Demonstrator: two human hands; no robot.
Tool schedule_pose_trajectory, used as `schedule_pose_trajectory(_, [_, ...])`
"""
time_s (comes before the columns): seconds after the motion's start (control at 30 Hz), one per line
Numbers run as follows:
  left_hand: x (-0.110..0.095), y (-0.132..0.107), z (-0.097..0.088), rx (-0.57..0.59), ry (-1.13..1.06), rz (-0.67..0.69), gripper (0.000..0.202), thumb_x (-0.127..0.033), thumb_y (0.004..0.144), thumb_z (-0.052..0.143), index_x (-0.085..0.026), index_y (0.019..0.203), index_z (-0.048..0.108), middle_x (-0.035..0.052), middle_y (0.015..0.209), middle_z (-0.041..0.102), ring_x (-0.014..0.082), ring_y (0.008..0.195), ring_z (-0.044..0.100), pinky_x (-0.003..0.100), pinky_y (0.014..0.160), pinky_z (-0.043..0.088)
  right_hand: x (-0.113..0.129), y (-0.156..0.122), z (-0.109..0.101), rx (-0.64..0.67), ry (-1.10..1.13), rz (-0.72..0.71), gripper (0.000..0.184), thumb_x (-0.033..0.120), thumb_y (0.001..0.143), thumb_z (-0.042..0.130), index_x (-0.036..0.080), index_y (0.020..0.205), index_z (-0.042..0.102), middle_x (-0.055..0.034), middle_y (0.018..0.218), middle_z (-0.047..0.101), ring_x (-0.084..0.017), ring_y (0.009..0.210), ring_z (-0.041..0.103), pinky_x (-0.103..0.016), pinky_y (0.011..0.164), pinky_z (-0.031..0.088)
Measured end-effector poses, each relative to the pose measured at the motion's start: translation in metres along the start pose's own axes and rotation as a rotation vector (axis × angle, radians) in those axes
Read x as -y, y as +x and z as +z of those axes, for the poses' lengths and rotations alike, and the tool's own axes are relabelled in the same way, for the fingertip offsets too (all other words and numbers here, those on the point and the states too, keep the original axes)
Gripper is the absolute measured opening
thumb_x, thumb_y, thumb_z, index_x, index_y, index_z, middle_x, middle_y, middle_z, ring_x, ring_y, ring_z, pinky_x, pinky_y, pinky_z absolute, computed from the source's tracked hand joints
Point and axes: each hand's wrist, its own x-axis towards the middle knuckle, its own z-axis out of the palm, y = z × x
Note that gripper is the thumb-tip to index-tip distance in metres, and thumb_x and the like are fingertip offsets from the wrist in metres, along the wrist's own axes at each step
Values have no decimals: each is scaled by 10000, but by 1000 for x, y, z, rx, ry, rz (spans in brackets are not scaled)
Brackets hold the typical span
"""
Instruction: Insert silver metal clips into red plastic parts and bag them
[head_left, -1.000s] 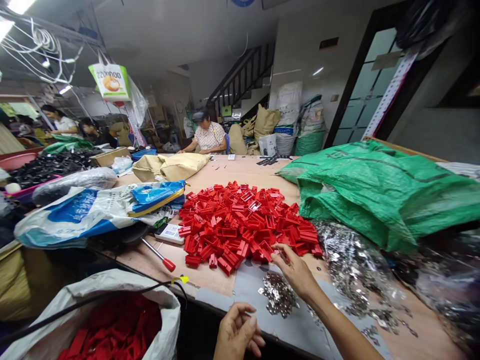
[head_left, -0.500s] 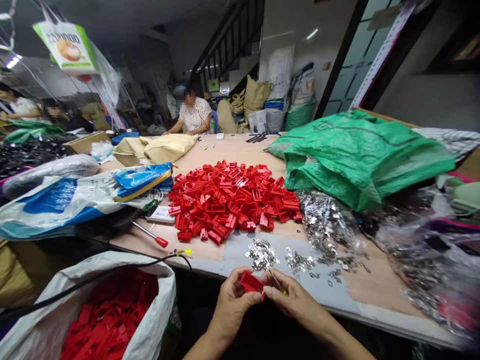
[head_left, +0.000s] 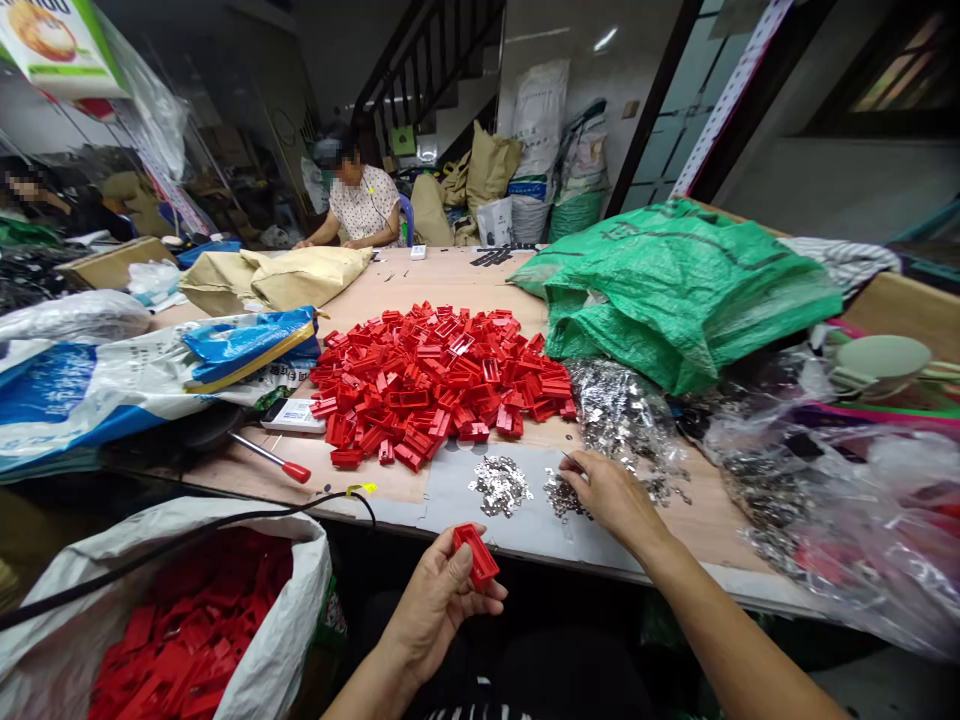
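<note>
My left hand [head_left: 439, 590] is closed around a small red plastic housing [head_left: 475, 556], its hollow side facing up, just in front of the table edge. Over the right-hand small pile of metal pieces [head_left: 559, 492], my right hand [head_left: 607, 495] is bent down with fingers pinched. The thin tip of a slim metal tool [head_left: 573, 461] shows at those fingers; the rest of it is hidden in the hand. Beside it lies another heap of shiny flat metal pieces [head_left: 501, 486]. Behind both heaps rises a large pile of red plastic housings [head_left: 442, 385].
At lower left a white sack [head_left: 304, 580] holds more red parts. A red-tipped metal lever [head_left: 270, 455] and a black cable [head_left: 225, 512] lie near the edge. A green woven sack [head_left: 675, 290] and clear bags of metal pieces [head_left: 626, 410] lie right. A person [head_left: 364, 205] sits across the table.
My hands have come apart: the right moved up and right to the metal pieces, while the left keeps the red housing and tilts it. The view has shifted to the right.
</note>
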Motion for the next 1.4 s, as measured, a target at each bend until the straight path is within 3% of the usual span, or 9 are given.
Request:
schedule_pose_trajectory(0.33, [-2,4,1,-14,-62,-36,443,-440,794,682,-122,1082,576,72,855,664,160,690,678,233,582,513,19,16,-3,81,-117,-5,127,256,831,502,206,764,597,-53,843,666,-202,775,612,-282,613,327])
schedule_pose_trajectory(0.47, [-1,8,-1,-15,-62,2,428,-418,765,720,-147,1050,552,72,866,678,171,711,688,242,605,518,14,15,-2,57,-67,1,143,298,867,432,228,834,553,-38,869,671,-201,754,617,-271,581,322])
schedule_pose_trajectory(0.6, [0,12,-1,8,-81,24,505,-392,755,738,-172,1152,516,65,834,686,184,719,697,272,645,529,6,15,6,36,44,32,128,321,868,410,238,865,508,-21,860,683,-206,745,637,-272,606,362])
schedule_pose_trajectory(0.8, [-5,17,0,25,-101,80,559,-382,761,736,-170,1225,507,64,786,688,163,654,683,221,572,490,-6,17,14,-13,182,-60,182,377,856,420,264,905,555,-16,928,703,-222,799,659,-299,673,426])
schedule_pose_trajectory(1.03, [-14,17,0,12,-160,142,520,-291,696,802,-185,1142,556,58,886,676,206,778,705,298,707,541,-20,23,18,19,250,-15,255,474,791,461,274,842,612,-16,794,721,-248,732,670,-330,657,456])
schedule_pose_trajectory(1.2, [-10,21,0,40,-149,169,491,-269,673,815,-173,1075,549,51,820,681,218,745,706,317,686,543,-26,31,23,7,298,-25,281,469,721,491,275,870,631,-41,907,743,-282,793,689,-359,675,478])
schedule_pose_trajectory(1.4, [-6,23,-2,-24,-89,230,494,-263,610,846,-145,992,555,62,742,699,197,658,687,313,634,535,-31,32,19,-101,256,-96,209,456,723,551,283,840,566,-111,842,707,-271,697,666,-368,624,443])
